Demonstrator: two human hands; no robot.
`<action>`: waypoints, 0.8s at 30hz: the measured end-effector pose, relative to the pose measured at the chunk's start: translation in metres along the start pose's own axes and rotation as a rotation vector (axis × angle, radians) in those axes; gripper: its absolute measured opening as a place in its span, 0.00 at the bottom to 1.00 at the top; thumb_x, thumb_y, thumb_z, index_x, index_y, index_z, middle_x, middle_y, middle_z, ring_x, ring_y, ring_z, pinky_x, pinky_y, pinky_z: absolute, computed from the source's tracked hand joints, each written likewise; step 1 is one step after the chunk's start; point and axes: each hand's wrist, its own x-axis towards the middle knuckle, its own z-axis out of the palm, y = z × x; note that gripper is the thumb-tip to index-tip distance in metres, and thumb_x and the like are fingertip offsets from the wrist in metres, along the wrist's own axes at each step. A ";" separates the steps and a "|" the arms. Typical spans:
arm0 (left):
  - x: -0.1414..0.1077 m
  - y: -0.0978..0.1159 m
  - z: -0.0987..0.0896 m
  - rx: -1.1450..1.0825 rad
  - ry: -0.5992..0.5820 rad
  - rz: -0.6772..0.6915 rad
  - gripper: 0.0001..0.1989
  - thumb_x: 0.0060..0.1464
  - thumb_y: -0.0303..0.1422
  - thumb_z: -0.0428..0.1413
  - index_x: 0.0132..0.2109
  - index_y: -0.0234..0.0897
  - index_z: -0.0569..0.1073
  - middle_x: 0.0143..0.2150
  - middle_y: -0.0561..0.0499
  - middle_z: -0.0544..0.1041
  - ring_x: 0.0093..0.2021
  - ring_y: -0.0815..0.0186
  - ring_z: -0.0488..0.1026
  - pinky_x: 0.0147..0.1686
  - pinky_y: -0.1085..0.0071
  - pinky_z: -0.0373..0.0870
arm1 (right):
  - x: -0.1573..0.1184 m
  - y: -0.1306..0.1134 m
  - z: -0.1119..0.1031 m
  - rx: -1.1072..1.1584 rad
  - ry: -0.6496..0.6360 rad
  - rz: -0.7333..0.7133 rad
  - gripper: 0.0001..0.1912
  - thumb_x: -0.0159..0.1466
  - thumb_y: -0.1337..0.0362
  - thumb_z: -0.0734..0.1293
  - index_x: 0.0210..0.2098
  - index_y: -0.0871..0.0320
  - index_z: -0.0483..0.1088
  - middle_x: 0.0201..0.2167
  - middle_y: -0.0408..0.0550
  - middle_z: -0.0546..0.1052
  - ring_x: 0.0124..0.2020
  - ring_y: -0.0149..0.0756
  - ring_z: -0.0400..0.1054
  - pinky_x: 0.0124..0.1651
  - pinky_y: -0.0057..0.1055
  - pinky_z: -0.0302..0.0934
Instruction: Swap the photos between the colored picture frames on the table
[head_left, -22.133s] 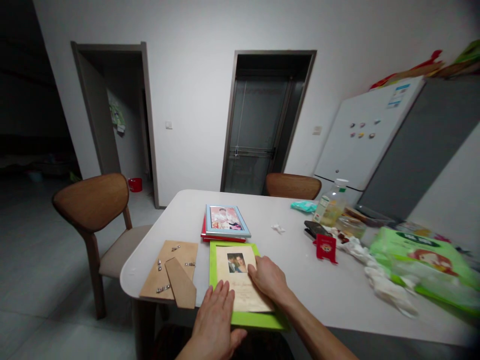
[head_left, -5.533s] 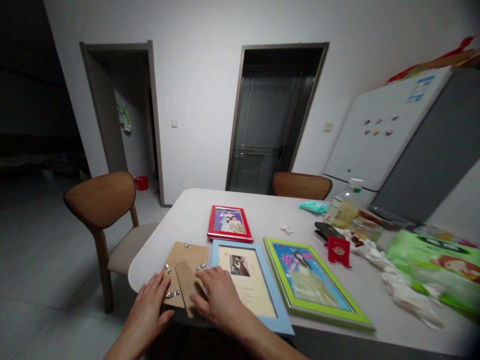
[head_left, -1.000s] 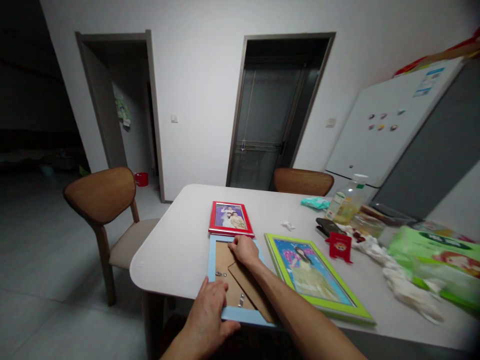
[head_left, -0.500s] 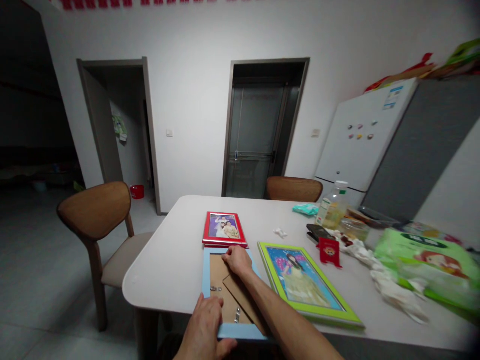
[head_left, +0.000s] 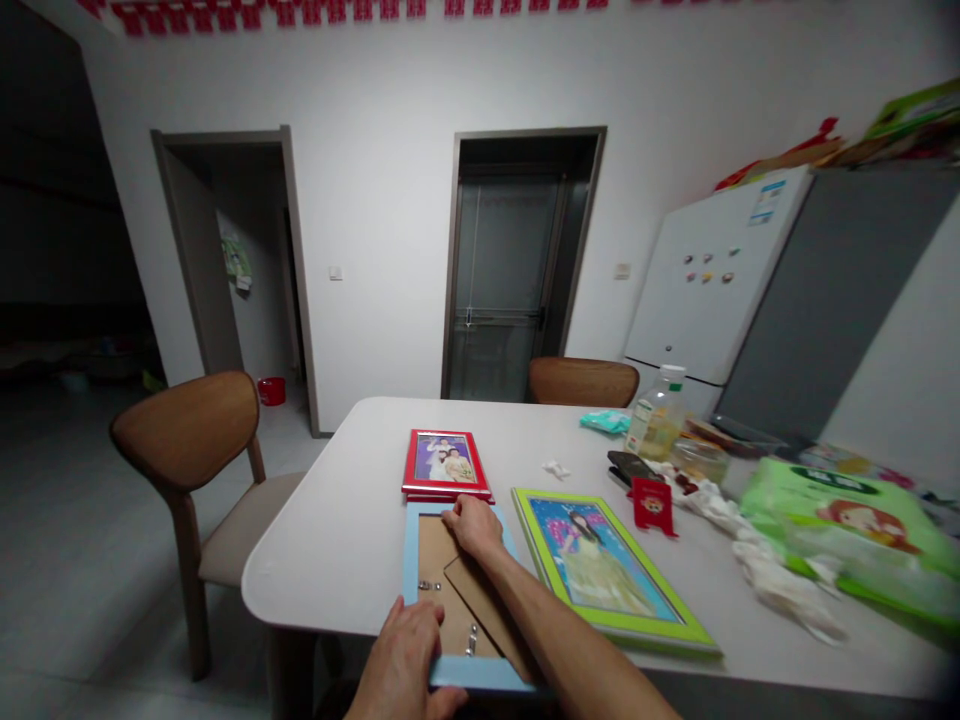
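Note:
A light blue picture frame (head_left: 465,680) lies face down at the near edge of the white table, with a brown cardboard backing (head_left: 457,590) and metal clips (head_left: 471,640) on it. My right hand (head_left: 472,525) rests on the backing's upper end, close to the frame's top rail. My left hand (head_left: 397,655) holds the frame's lower left corner. A red picture frame (head_left: 446,465) with a couple's photo lies just beyond it, almost touching. To the right, apart from my forearm, lies a lime green frame (head_left: 600,625) showing a figure in a dress.
The white table (head_left: 322,570) has a rounded corner at left. At its right are a red envelope (head_left: 652,505), crumpled tissue (head_left: 780,585), a dark phone (head_left: 630,465), an oil bottle (head_left: 656,420), and a green wipes pack (head_left: 832,530). Wooden chairs (head_left: 184,430) stand beyond the table.
The blue frame, face up earlier with a certificate showing, now lies face down with its backing on. Over the last second my hands barely moved, while the view tilted upward.

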 end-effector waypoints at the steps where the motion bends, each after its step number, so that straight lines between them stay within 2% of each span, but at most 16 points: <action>1: 0.002 0.002 0.001 0.008 -0.015 0.005 0.26 0.33 0.26 0.59 0.45 0.33 0.66 0.47 0.40 0.69 0.50 0.55 0.64 0.54 0.50 0.48 | 0.000 0.000 -0.003 0.029 -0.004 -0.015 0.11 0.51 0.58 0.62 0.23 0.59 0.68 0.25 0.49 0.74 0.29 0.35 0.67 0.29 0.26 0.52; 4: 0.011 0.012 0.011 0.056 -0.071 0.044 0.24 0.31 0.28 0.60 0.42 0.35 0.67 0.54 0.40 0.63 0.55 0.52 0.56 0.54 0.49 0.46 | -0.002 0.001 -0.013 0.140 -0.006 -0.078 0.11 0.53 0.59 0.59 0.23 0.59 0.69 0.25 0.47 0.74 0.29 0.32 0.67 0.29 0.24 0.54; 7: 0.019 0.021 0.022 0.076 -0.141 0.096 0.26 0.32 0.26 0.58 0.44 0.32 0.66 0.57 0.38 0.57 0.58 0.51 0.51 0.54 0.50 0.46 | -0.008 0.009 -0.028 0.258 0.005 -0.108 0.11 0.54 0.62 0.57 0.25 0.59 0.68 0.26 0.46 0.74 0.30 0.32 0.67 0.30 0.23 0.55; 9: 0.020 0.024 0.023 0.050 -0.158 0.095 0.25 0.33 0.23 0.55 0.45 0.31 0.66 0.57 0.37 0.57 0.58 0.52 0.50 0.54 0.51 0.46 | -0.014 0.020 -0.041 0.329 0.011 -0.104 0.12 0.54 0.61 0.56 0.26 0.60 0.68 0.27 0.46 0.74 0.30 0.32 0.67 0.30 0.24 0.56; 11: 0.018 0.026 0.016 -0.007 -0.144 0.071 0.25 0.33 0.21 0.53 0.45 0.31 0.66 0.57 0.37 0.57 0.58 0.53 0.51 0.54 0.53 0.47 | -0.022 0.034 -0.055 0.385 0.022 -0.084 0.14 0.54 0.60 0.55 0.29 0.61 0.67 0.28 0.47 0.74 0.30 0.32 0.66 0.29 0.24 0.57; 13: 0.015 0.029 0.003 -0.107 -0.081 0.060 0.23 0.33 0.20 0.51 0.43 0.32 0.66 0.57 0.38 0.59 0.57 0.54 0.53 0.54 0.54 0.49 | -0.032 0.046 -0.065 0.519 0.069 -0.010 0.15 0.54 0.58 0.55 0.33 0.61 0.66 0.30 0.48 0.73 0.29 0.32 0.66 0.28 0.24 0.58; 16: 0.016 0.040 -0.016 -0.359 0.130 0.047 0.13 0.39 0.22 0.50 0.36 0.35 0.66 0.55 0.40 0.62 0.56 0.56 0.56 0.53 0.57 0.53 | -0.056 0.052 -0.068 0.881 0.078 0.150 0.15 0.52 0.58 0.59 0.36 0.61 0.64 0.31 0.49 0.72 0.27 0.31 0.66 0.27 0.25 0.59; 19: 0.024 0.061 -0.025 -0.751 0.351 0.009 0.05 0.47 0.30 0.49 0.35 0.37 0.63 0.53 0.42 0.64 0.51 0.58 0.62 0.48 0.61 0.60 | -0.087 0.038 -0.056 1.176 -0.164 0.252 0.20 0.51 0.58 0.61 0.42 0.59 0.61 0.29 0.47 0.73 0.26 0.32 0.67 0.27 0.27 0.60; 20: 0.027 0.068 -0.025 -0.885 0.392 -0.008 0.07 0.48 0.32 0.49 0.36 0.37 0.62 0.51 0.42 0.65 0.48 0.59 0.65 0.46 0.62 0.63 | -0.095 0.031 -0.051 1.248 -0.268 0.285 0.23 0.51 0.56 0.61 0.44 0.58 0.59 0.29 0.47 0.73 0.26 0.33 0.68 0.27 0.28 0.60; 21: 0.031 0.076 -0.025 -0.999 0.419 -0.021 0.09 0.49 0.34 0.49 0.38 0.37 0.61 0.48 0.43 0.67 0.45 0.60 0.68 0.44 0.63 0.65 | -0.102 0.025 -0.048 1.323 -0.308 0.296 0.24 0.52 0.55 0.61 0.46 0.56 0.57 0.30 0.47 0.74 0.28 0.34 0.68 0.28 0.29 0.61; 22: 0.034 0.082 -0.025 -1.085 0.434 -0.027 0.11 0.48 0.35 0.50 0.40 0.37 0.60 0.46 0.43 0.68 0.43 0.61 0.69 0.42 0.64 0.66 | -0.107 0.022 -0.046 1.385 -0.297 0.294 0.25 0.52 0.55 0.61 0.47 0.55 0.57 0.31 0.46 0.74 0.30 0.34 0.69 0.30 0.30 0.62; 24: 0.041 0.090 -0.024 -1.172 0.441 -0.011 0.18 0.46 0.35 0.52 0.44 0.37 0.58 0.43 0.45 0.70 0.42 0.61 0.69 0.42 0.66 0.67 | -0.108 0.025 -0.051 1.443 -0.174 0.266 0.25 0.51 0.55 0.62 0.47 0.55 0.56 0.34 0.46 0.74 0.34 0.35 0.69 0.34 0.30 0.63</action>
